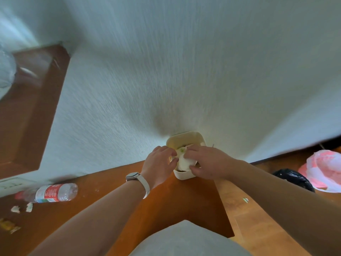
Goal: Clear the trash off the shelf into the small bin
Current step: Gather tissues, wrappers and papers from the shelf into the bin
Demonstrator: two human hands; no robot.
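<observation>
A small cream bin (186, 139) stands on the brown shelf (166, 200) against the white wall. Both hands reach over it. My left hand (159, 162) and my right hand (206, 162) pinch a crumpled white wad of paper (184, 161) that sits in the bin's mouth, fingers curled round its sides. Left on the shelf lie a clear plastic bottle with a red label (53, 193), two white paper scraps (22, 207) and a yellowish wrapper (9, 226). The view is blurred by motion.
A higher brown shelf (31, 111) is at the upper left. To the right on the wooden floor lie a black bag (295, 180) and a pink-and-white plastic bag (324, 170). A white watch is on my left wrist.
</observation>
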